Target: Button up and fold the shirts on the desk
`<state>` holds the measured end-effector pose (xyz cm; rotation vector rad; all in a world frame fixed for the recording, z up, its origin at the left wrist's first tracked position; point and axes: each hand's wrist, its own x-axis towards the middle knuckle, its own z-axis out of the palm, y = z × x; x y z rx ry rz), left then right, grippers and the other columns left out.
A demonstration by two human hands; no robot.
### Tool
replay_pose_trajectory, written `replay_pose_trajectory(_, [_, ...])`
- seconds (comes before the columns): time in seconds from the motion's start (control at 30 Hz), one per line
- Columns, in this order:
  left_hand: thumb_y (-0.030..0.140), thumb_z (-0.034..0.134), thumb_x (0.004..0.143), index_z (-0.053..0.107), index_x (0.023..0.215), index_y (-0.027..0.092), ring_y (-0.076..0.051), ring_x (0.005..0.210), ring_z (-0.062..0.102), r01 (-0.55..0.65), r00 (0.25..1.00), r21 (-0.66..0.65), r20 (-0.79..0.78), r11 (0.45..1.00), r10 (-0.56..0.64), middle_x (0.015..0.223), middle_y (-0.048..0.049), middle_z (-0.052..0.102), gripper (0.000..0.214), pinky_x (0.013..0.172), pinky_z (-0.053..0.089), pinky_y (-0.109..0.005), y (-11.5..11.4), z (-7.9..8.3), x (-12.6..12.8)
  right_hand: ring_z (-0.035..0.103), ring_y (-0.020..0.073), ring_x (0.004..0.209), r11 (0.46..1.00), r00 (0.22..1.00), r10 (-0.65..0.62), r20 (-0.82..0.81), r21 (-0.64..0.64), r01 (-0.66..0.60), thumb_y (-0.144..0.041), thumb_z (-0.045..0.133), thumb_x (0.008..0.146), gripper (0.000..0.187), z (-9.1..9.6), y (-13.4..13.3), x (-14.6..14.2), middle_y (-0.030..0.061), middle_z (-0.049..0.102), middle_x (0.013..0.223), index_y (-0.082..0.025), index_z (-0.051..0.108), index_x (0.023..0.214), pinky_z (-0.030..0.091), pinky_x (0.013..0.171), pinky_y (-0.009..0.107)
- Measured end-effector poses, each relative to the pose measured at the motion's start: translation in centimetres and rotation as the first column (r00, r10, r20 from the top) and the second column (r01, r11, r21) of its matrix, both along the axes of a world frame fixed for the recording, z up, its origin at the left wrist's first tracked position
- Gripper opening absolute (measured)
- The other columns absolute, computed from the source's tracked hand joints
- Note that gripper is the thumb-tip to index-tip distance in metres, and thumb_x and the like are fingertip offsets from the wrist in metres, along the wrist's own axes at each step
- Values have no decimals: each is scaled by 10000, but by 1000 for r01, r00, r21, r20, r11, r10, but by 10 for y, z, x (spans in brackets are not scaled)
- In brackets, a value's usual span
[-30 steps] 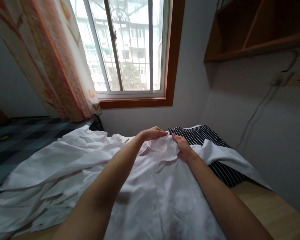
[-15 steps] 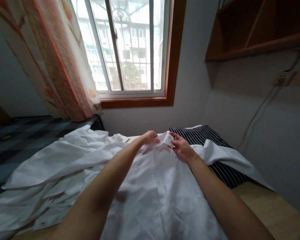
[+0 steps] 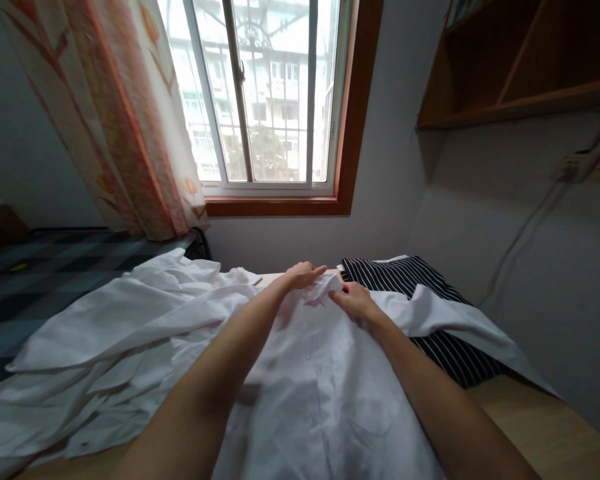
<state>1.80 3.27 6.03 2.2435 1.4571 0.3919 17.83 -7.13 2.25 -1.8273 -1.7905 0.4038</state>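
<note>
A white button-up shirt (image 3: 320, 393) lies spread in front of me on a wooden surface (image 3: 545, 427). My left hand (image 3: 303, 275) rests on the far end of the shirt at its collar (image 3: 325, 288), fingers curled over the cloth. My right hand (image 3: 353, 301) pinches the same collar from the right side. Both forearms reach out over the shirt's front.
More white clothes (image 3: 105, 333) are piled at the left. A black-and-white striped garment (image 3: 430, 293) lies at the right under a white sleeve. A window (image 3: 265, 93) and curtain (image 3: 120, 120) stand ahead, a wooden shelf (image 3: 520, 60) and wall cable upper right, a checked bed (image 3: 45, 267) at left.
The collar flap that my hands held up has been brought down and gathered small between them. Both hands moved slightly closer together; the view shifted a little to the left.
</note>
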Motion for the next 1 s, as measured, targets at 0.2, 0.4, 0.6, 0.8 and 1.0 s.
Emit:
replay_pose_trajectory(0.2, [581, 258, 962, 632, 1121, 192, -289, 1069, 581, -287, 950, 450, 19, 846, 312, 1121, -143, 664, 562, 886, 420, -391, -16, 9, 7, 635, 286, 929, 946, 892, -312, 327, 198, 259, -503, 486, 922, 421, 16, 6, -12, 156, 718, 924, -141, 684, 1005, 349, 884, 408])
replay_pose_trajectory(0.4, [439, 400, 965, 538, 1270, 167, -272, 1264, 443, -105, 975, 595, -97, 797, 201, 1358, -127, 532, 431, 1042, 336, -398, -61, -15, -36, 532, 335, 1067, 923, 796, -377, 474, 269, 277, -419, 524, 921, 369, -13, 6, -16, 216, 623, 1135, -107, 612, 1098, 320, 924, 453])
replay_pose_trajectory(0.6, [522, 369, 956, 406, 1431, 150, -295, 1431, 272, 238, 928, 308, -353, 921, -122, 1538, -138, 348, 604, 1148, 206, -461, -107, -54, -68, 389, 273, 1324, 970, 864, -60, 499, 234, -68, -337, 424, 972, 464, -15, 0, -19, 182, 478, 1421, -117, 470, 1378, 253, 1079, 392])
replay_pose_trajectory(0.8, [567, 371, 947, 416, 1430, 186, -306, 1414, 309, 224, 934, 295, -338, 929, -118, 1530, -139, 362, 617, 1115, 244, -509, -116, -55, -79, 237, 284, 1445, 973, 832, 215, 511, -43, -225, -461, 345, 989, 594, -38, -14, -17, 151, 283, 1566, -154, 329, 1496, 190, 1139, 483])
replay_pose_trajectory(1.0, [364, 458, 959, 704, 952, 196, -253, 1041, 591, 264, 933, 437, -341, 860, -113, 1081, -89, 689, 298, 924, 404, -416, -129, -44, -85, 426, 285, 1333, 978, 867, 184, 463, 5, -210, -423, 465, 951, 462, -20, -19, -19, 157, 502, 1426, -156, 578, 1311, 288, 1092, 426])
